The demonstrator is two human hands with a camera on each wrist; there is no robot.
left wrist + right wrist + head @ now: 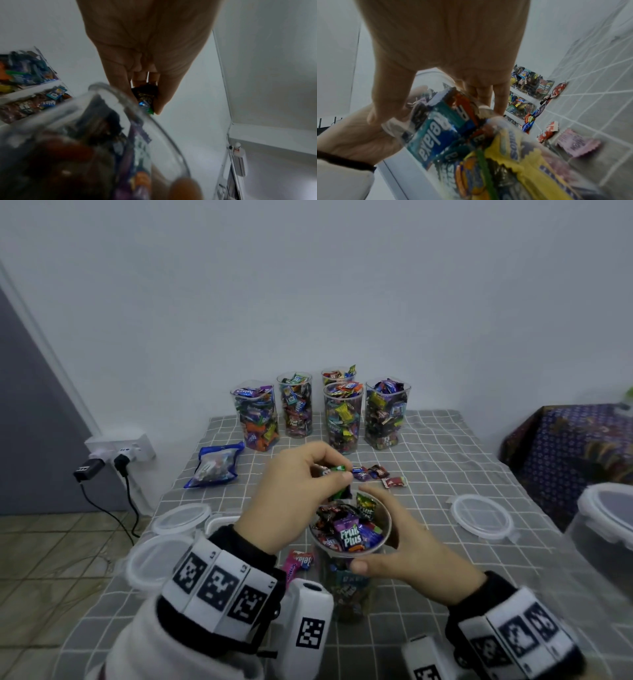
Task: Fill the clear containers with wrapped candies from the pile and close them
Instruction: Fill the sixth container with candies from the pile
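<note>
A clear round container [385, 529] stands near the table's front, nearly full of wrapped candies [349, 537]. My right hand [400, 539] grips its rim, thumb on the near side and fingers round the far side; in the right wrist view the container [399, 127] shows under that hand [436, 105]. My left hand [305, 491] hovers over the opening and pinches a few wrapped candies [334, 472], which the left wrist view shows as a dark wrapper [145, 97] above the rim [154, 121]. A few loose candies [376, 474] lie just behind the container.
Several filled open containers [342, 419] stand at the back of the grey checked cloth [479, 474]. Clear lids lie at left [180, 517] and right [481, 517]. A blue candy bag [214, 465] lies at left. A pink candy [301, 561] lies by the container. A lidded tub [606, 515] sits at right.
</note>
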